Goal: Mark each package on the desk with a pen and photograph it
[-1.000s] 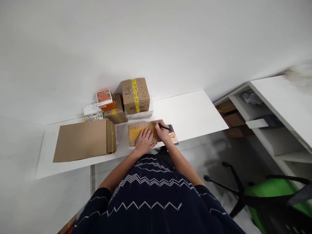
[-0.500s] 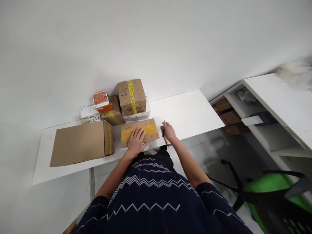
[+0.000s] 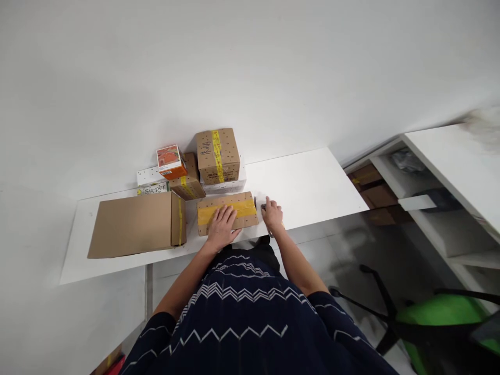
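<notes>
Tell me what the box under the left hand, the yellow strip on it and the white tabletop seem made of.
The box under the left hand: apparently matt brown cardboard, by its flat panels and crisp edges. Yellow strip: probably plastic packing tape, finish unclear, lying flat along the box. White tabletop: perhaps laminated board, by its smooth, even face, though painted wood is possible.

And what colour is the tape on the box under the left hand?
The tape is yellow, as the head view shows.
</notes>
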`<action>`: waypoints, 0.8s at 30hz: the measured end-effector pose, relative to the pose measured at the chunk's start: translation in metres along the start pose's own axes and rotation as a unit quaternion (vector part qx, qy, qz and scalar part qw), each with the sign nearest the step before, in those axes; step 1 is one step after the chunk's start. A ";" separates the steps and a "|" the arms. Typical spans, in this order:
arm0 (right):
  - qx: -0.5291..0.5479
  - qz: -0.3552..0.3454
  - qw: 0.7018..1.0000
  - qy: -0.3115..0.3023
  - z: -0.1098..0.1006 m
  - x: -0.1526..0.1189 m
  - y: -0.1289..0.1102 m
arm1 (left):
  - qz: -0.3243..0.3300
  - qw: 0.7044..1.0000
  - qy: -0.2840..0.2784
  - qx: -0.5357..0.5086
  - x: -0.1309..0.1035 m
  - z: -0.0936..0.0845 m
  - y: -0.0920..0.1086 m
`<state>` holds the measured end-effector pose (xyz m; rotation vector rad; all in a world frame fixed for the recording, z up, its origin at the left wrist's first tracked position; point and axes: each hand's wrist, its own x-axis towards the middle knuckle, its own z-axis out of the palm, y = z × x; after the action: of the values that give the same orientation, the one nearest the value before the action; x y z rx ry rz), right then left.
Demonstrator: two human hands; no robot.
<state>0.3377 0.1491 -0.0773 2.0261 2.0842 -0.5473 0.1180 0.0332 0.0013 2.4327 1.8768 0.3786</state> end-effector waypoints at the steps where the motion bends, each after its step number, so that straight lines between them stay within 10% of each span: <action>1: 0.018 0.050 0.999 0.007 0.004 -0.007 0.006 | 0.001 1.000 0.000 0.001 0.000 0.000 0.000; 4: 0.073 0.144 0.987 0.002 0.019 -0.026 0.021 | 0.002 1.000 -0.002 0.001 0.003 0.003 0.000; 14: 0.205 0.139 0.969 0.028 0.022 -0.040 0.027 | 0.002 1.000 -0.019 -0.007 0.013 0.004 0.003; 21: 0.564 0.136 0.812 -0.066 -0.010 -0.050 0.037 | 0.000 1.000 -0.014 -0.013 0.012 0.005 0.002; 24: 0.710 0.052 0.695 -0.103 -0.033 -0.065 0.037 | 0.003 1.000 -0.012 -0.010 0.012 0.005 0.002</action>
<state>0.3822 0.1021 -0.0273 2.2662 1.2704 -2.8164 0.1237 0.0447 -0.0012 2.4203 1.8472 0.3647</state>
